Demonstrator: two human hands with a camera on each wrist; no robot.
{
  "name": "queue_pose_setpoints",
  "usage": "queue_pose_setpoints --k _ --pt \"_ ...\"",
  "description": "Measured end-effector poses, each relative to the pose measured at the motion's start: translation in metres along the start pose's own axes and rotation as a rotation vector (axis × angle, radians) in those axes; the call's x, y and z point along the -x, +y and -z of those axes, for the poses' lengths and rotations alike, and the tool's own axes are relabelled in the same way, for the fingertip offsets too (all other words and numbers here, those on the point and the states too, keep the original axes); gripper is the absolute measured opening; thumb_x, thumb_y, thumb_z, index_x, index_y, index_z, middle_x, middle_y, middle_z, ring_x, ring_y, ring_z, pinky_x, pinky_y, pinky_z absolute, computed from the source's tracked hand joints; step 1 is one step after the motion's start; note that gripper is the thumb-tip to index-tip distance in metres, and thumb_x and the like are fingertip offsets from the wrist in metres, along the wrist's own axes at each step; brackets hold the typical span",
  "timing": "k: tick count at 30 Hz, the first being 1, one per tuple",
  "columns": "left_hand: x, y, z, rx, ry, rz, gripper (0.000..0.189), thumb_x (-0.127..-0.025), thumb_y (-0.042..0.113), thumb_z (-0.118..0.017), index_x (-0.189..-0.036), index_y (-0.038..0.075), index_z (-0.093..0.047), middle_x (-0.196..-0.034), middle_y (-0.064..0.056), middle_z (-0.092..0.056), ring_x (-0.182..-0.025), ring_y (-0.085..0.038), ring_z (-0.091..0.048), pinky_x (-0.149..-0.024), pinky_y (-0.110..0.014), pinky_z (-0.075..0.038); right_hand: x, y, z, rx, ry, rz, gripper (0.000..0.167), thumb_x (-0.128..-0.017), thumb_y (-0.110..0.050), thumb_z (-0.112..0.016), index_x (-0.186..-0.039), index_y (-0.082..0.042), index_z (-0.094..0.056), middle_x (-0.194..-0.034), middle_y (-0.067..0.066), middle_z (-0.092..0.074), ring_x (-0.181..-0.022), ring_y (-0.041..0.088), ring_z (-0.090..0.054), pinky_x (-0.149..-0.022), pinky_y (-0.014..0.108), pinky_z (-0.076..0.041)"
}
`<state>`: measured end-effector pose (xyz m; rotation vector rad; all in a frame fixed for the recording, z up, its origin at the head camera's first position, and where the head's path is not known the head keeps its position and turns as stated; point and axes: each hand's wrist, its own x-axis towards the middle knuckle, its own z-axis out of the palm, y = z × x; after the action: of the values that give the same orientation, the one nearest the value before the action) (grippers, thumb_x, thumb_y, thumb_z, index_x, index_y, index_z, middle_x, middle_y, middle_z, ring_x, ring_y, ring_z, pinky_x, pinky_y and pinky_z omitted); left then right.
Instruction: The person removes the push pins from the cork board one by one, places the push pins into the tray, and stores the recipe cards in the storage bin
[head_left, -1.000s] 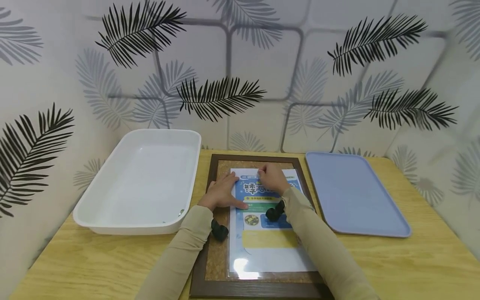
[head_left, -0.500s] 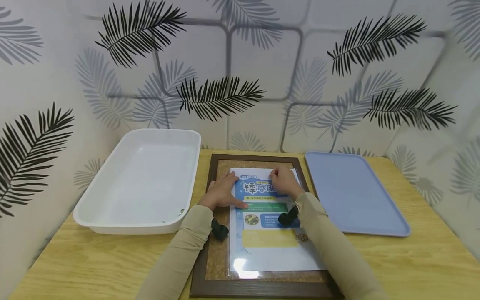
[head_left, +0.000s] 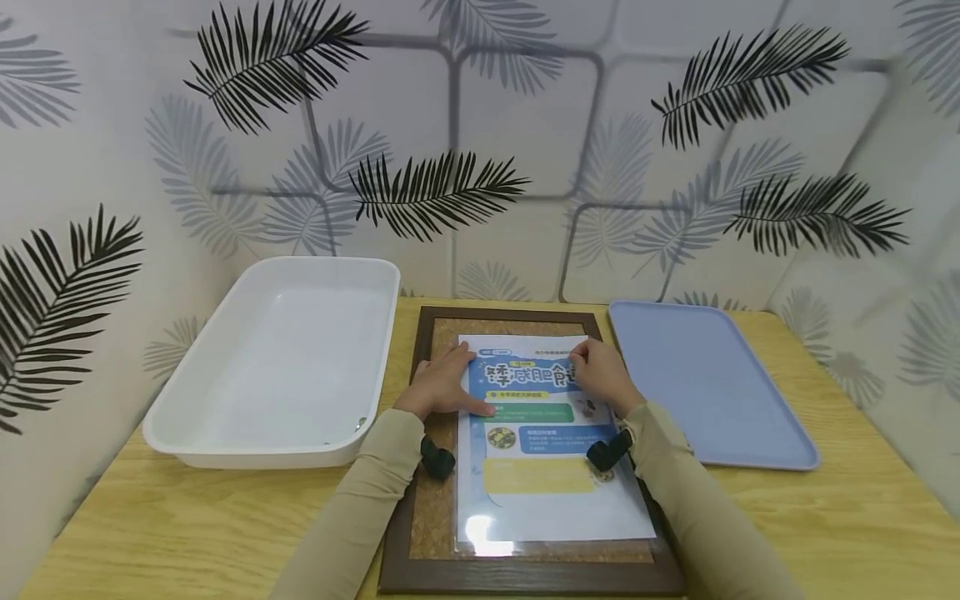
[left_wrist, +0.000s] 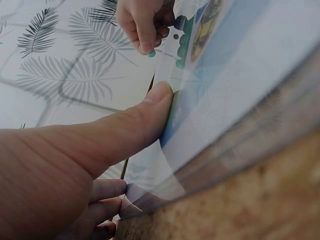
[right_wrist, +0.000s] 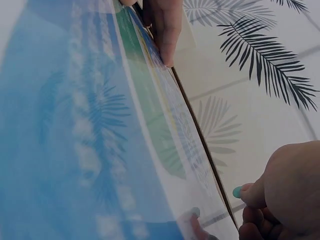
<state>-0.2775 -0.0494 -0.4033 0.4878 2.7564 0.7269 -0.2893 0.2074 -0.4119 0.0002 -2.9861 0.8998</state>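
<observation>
A printed poster (head_left: 525, 517) in a clear glossy cover lies on a brown-framed cork board (head_left: 433, 500). My left hand (head_left: 442, 385) rests at the poster's upper left edge, fingers spread and fairly straight, the thumb lying on the sheet. Over the upper right corner, my right hand (head_left: 606, 375) has its fingers curled and pinches a small teal push pin (right_wrist: 237, 192) between thumb and finger. In the right wrist view the pin shows at the fingertips, with its reflection in the cover. The pin's point is hidden.
To the left stands a deep white tray (head_left: 161, 417) with a few tiny green bits at its near right corner. A flat lavender tray (head_left: 712, 375) lies to the right of the board. Behind the wooden table (head_left: 225, 525) rises a leaf-patterned wall (head_left: 525, 125).
My right hand has slid rightward along the poster's top, from near its middle to the upper right corner, uncovering the heading. My left hand has stayed in place.
</observation>
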Motion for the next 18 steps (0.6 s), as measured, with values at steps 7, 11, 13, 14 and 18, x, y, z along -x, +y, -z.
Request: queue_pose_setpoints --k 7,11,13,14,18 --pt "0.001 0.001 0.000 0.006 -0.004 0.001 0.100 -0.071 0.047 -0.082 -0.149 0.006 -0.034 -0.161 -0.010 -0.019 -0.150 -0.028 -0.009 -0.115 -0.057 -0.013 0.005 0.005 0.003 -0.008 0.015 -0.030 0.022 -0.100 -0.013 -0.046 -0.108 0.002 -0.059 -0.099 0.017 -0.061 -0.087 0.025 -0.056 -0.076 0.036 -0.044" --pt "0.001 0.000 -0.001 0.004 -0.001 0.003 0.100 -0.071 0.048 -0.082 -0.149 0.007 -0.034 -0.161 -0.010 -0.018 -0.150 -0.027 -0.009 -0.115 -0.056 -0.014 0.008 0.007 0.006 -0.019 0.020 -0.019 0.023 -0.100 -0.012 -0.046 -0.108 0.004 -0.059 -0.101 0.019 -0.061 -0.087 0.027 -0.056 -0.077 0.038 -0.045" --pt "0.000 0.000 -0.001 0.007 0.000 0.007 0.100 -0.071 0.047 -0.082 -0.149 0.007 -0.034 -0.161 -0.009 -0.018 -0.150 -0.027 -0.008 -0.116 -0.055 -0.013 0.009 0.009 0.008 -0.035 0.019 -0.022 0.024 -0.100 -0.012 -0.045 -0.109 0.005 -0.059 -0.102 0.020 -0.061 -0.088 0.027 -0.056 -0.077 0.037 -0.045" --pt "0.000 0.000 -0.001 0.009 0.003 0.007 0.100 -0.071 0.047 -0.082 -0.149 0.007 -0.034 -0.161 -0.009 -0.018 -0.150 -0.027 -0.008 -0.116 -0.055 -0.013 0.009 0.009 0.009 -0.044 0.020 -0.027 0.024 -0.100 -0.012 -0.045 -0.109 0.005 -0.059 -0.102 0.020 -0.061 -0.088 0.027 -0.056 -0.077 0.037 -0.045" --pt "0.000 0.000 -0.001 0.010 0.002 0.010 0.099 -0.071 0.047 -0.082 -0.149 0.008 -0.034 -0.161 -0.009 -0.018 -0.150 -0.027 -0.008 -0.116 -0.056 -0.012 0.011 0.015 0.013 -0.041 0.030 -0.044 0.024 -0.099 -0.012 -0.045 -0.108 0.005 -0.059 -0.101 0.020 -0.061 -0.088 0.028 -0.056 -0.075 0.036 -0.045"
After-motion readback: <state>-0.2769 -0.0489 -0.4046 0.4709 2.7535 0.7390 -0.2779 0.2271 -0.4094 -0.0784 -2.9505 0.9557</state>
